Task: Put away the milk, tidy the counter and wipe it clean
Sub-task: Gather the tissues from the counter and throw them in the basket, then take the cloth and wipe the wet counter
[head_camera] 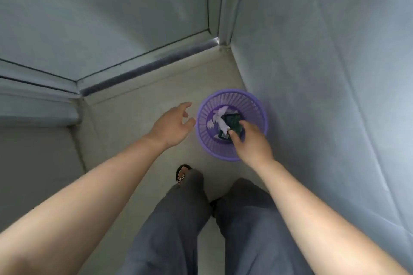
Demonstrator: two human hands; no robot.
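Centre frame: right hand (252, 143) pinches dark green packet (232, 121) over purple waste basket (253, 105) with crumpled paper (221, 122); left hand (171, 126) beside it, fingers loose, empty.

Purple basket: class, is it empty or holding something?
Not empty: crumpled white paper lies in the basket, by a dark green packet.

The right hand (250, 143) covers the basket (223, 94) at its near rim and part of a dark packet (232, 119); whether it grips that packet is unclear. Trousers (178, 219) hide the back of a sandal (182, 172) and run off the bottom edge.
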